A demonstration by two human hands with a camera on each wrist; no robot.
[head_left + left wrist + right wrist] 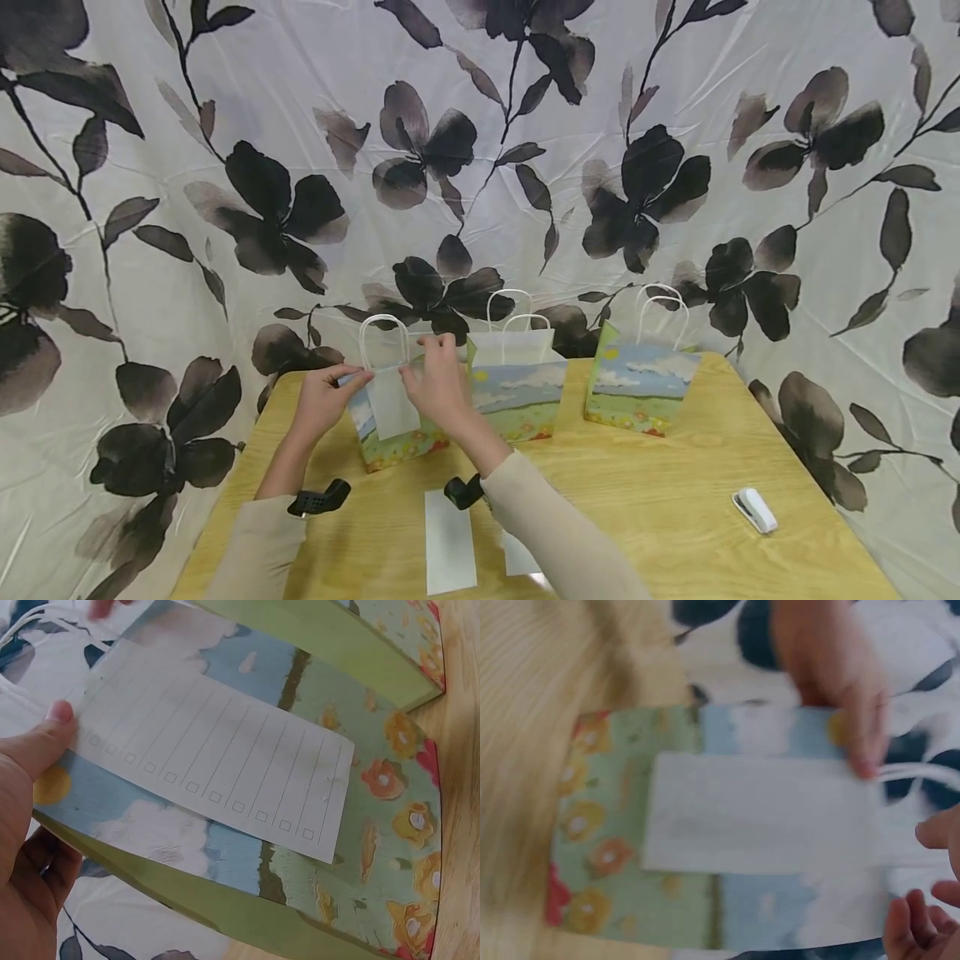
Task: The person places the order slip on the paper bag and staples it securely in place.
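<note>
A paper gift bag (408,450) with white handles, painted with sky and flowers, stands at the left of the table. Against its front lies a lined checklist sheet (225,765), its column of small boxes showing in the left wrist view. My left hand (322,400) pinches the sheet's top to the bag's rim, thumb (52,731) in front and fingers behind. Beside the sheet's other top corner is my right hand (442,387). In the right wrist view its loosely bent fingers (919,922) hold nothing, just off the bag's top edge.
Two more matching bags stand to the right, a middle one (517,396) and a far one (641,383). Near the front lie a white paper slip (450,542) and another slip (519,557) partly under my right sleeve. A white stapler (756,510) rests at the right.
</note>
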